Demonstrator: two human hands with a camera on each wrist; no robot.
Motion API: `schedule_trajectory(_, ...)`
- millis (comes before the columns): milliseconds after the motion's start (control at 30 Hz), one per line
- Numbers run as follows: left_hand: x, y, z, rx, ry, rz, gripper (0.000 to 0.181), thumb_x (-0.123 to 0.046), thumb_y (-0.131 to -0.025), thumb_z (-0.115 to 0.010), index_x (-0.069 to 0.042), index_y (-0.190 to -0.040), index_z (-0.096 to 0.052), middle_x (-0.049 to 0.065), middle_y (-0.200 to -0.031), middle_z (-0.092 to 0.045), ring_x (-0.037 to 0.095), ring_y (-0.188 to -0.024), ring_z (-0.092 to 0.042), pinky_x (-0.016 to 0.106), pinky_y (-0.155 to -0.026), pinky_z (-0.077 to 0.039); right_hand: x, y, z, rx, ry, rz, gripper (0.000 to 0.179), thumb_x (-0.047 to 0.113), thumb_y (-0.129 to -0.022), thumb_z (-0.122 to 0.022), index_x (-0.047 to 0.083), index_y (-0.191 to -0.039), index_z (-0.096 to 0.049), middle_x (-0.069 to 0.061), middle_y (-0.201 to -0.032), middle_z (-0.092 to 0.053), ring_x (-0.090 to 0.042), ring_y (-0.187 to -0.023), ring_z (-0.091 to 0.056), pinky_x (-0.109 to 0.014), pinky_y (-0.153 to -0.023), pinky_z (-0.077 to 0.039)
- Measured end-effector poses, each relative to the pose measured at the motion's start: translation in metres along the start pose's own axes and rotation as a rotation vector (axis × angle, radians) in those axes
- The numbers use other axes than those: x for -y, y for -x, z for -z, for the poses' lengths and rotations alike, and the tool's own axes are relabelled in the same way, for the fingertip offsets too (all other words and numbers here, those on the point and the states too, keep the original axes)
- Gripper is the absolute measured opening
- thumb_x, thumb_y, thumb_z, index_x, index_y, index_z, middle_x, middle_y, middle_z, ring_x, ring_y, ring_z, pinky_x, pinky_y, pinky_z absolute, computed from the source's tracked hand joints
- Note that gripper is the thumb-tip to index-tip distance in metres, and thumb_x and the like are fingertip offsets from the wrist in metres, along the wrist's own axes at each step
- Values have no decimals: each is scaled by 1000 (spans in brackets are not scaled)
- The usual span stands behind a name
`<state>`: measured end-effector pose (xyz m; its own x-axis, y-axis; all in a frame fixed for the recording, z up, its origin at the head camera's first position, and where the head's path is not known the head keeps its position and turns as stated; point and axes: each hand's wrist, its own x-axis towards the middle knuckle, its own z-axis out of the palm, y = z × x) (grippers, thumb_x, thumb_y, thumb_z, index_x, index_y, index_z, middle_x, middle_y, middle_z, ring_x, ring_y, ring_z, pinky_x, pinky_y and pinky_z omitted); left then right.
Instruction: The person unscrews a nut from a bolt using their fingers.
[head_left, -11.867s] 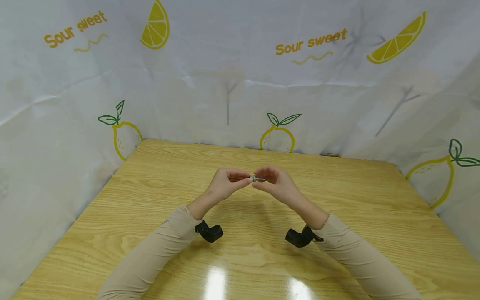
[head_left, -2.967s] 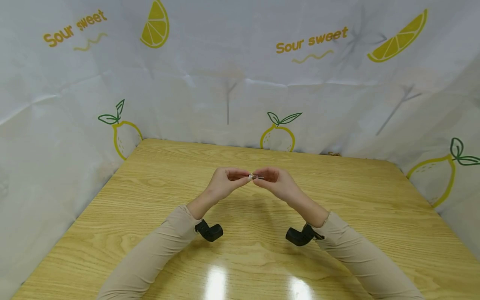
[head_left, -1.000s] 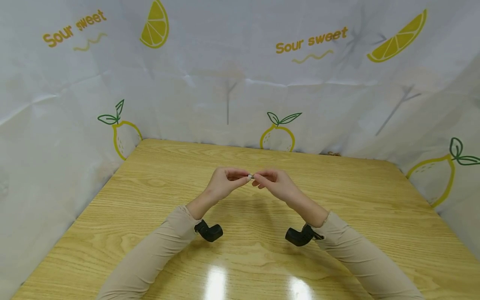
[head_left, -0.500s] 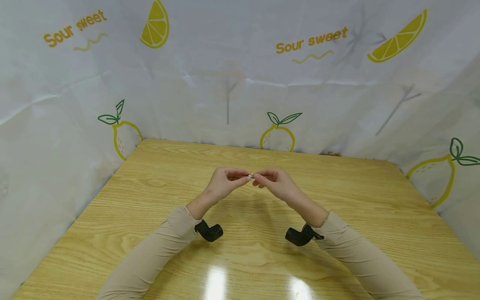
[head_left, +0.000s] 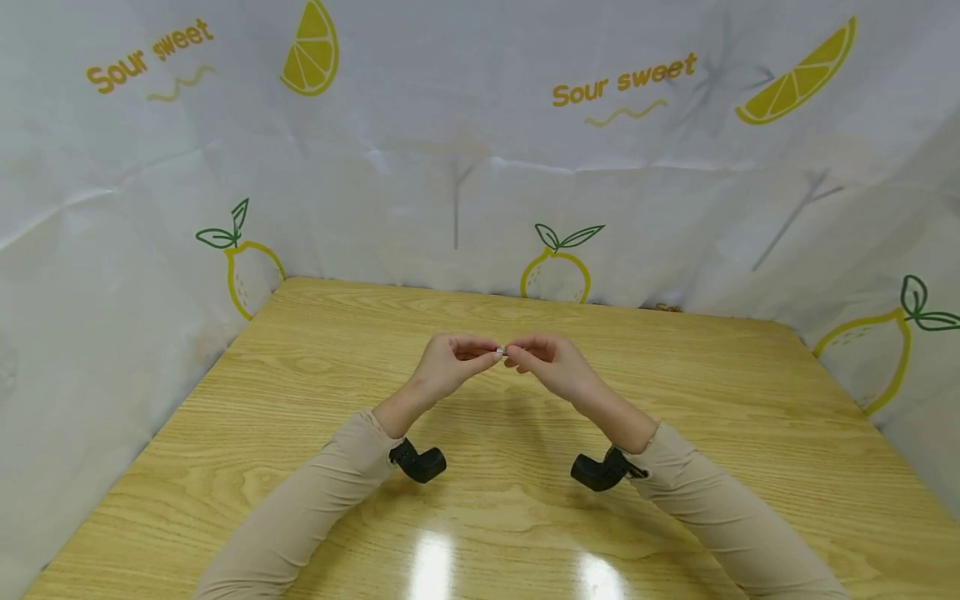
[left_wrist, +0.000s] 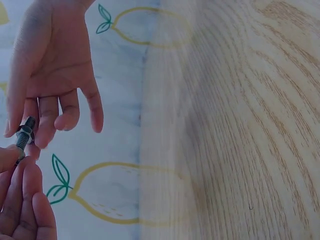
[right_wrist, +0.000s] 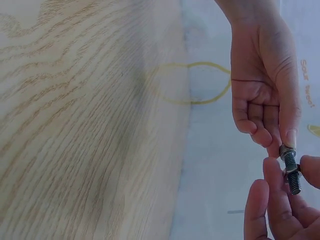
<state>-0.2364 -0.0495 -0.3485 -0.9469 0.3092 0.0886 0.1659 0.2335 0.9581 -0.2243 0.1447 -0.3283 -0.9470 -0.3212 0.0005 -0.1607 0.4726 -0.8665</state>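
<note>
A steel bolt [right_wrist: 289, 159] with a hex nut [right_wrist: 291, 173] on its thread is held between both hands, raised above the table. My left hand [head_left: 441, 367] pinches the bolt at its head, thumb against it in the right wrist view. My right hand [head_left: 558, 367] has its thumb and fingertips at the nut, pinching it from the sides. Bare thread shows between head and nut, and the threaded tip pokes out past the nut. In the head view the fingertips nearly meet and hide most of the bolt.
A wood-grain table [head_left: 480, 517] lies under the hands. White cloth [head_left: 420, 108] printed with lemons hangs behind and along both sides. A black wrist camera [head_left: 422, 463] is strapped to the left wrist, and another black camera [head_left: 596, 472] to the right.
Three seconds ago the right thumb and fingers were parted around the bolt; they have since closed in on it. The nut looks farther from the head than 11.9 seconds ago. The left hand holds steady.
</note>
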Motion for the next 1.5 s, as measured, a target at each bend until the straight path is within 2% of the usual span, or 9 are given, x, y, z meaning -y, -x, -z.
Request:
schedule_trajectory(100, 0, 0, 0, -3, 2, 3, 26, -18, -88, -66, -7, -111, -69, 12, -110, -69, 21, -99, -67, 33, -86, -54, 0, 0, 0, 0, -11, -11, 34, 30, -96, -54, 6, -119, -61, -16, -113, -66, -34, -108, -59, -50, -97, -45)
schedule_trajectory(300, 0, -1, 0, -18, 4, 8, 24, -18, -87, -67, -7, -109, -70, 12, -108, -70, 20, -97, -67, 32, -84, -55, 1, 0, 0, -16, -35, 7, 37, 20, -91, -62, 6, -124, -56, -15, -124, -59, -30, -113, -58, -41, -93, -50)
schedule_trajectory(500, 0, -2, 1, -13, 7, 12, 25, -19, -88, -66, -8, -110, -70, 11, -110, -69, 20, -98, -67, 32, -85, -55, 2, 0, 0, 10, -10, -3, 38, 29, -95, -56, 5, -125, -56, -17, -117, -64, -32, -107, -59, -49, -96, -46)
schedule_trajectory(667, 0, -1, 1, -12, -2, 13, 25, -19, -88, -66, -8, -110, -69, 11, -110, -69, 20, -99, -67, 33, -85, -55, 2, 0, -1, -6, -12, -19, 31, 24, -94, -57, 6, -118, -60, -16, -109, -66, -32, -104, -61, -51, -95, -46)
schedule_trajectory(833, 0, -2, 1, -15, -2, 18, 25, -20, -88, -66, -8, -109, -70, 11, -109, -70, 20, -98, -67, 33, -85, -55, 1, 0, -1, -15, -33, -17, 34, 20, -91, -62, 9, -122, -56, -16, -116, -62, -27, -104, -61, -46, -92, -49)
schedule_trajectory(1067, 1, -1, 0, -16, 17, 7, 25, -18, -87, -66, -7, -109, -70, 12, -109, -69, 20, -97, -67, 32, -84, -55, 1, -1, 0, 25, -3, -33, 43, 36, -96, -52, 4, -124, -56, -18, -113, -65, -34, -105, -58, -53, -97, -43)
schedule_trajectory(1300, 2, -2, 0, -22, 4, -1, 24, -18, -87, -67, -7, -108, -70, 12, -108, -70, 20, -97, -67, 31, -83, -55, 1, 0, 0, -10, -14, -10, 33, 21, -92, -60, 7, -122, -57, -15, -120, -61, -31, -112, -58, -44, -94, -49)
schedule_trajectory(1367, 2, -2, 0, -22, 6, 1, 24, -18, -87, -67, -7, -108, -70, 12, -108, -70, 20, -96, -67, 31, -83, -55, 1, 1, 1, -7, -24, 1, 38, 21, -91, -62, 7, -125, -54, -15, -125, -58, -30, -114, -57, -43, -94, -49)
schedule_trajectory(1500, 1, -2, 1, -17, 12, 3, 25, -18, -87, -67, -7, -109, -70, 12, -109, -69, 20, -96, -67, 31, -83, -55, 1, 1, 1, 11, -25, -11, 41, 30, -94, -57, 6, -127, -54, -17, -121, -61, -33, -110, -58, -49, -97, -46)
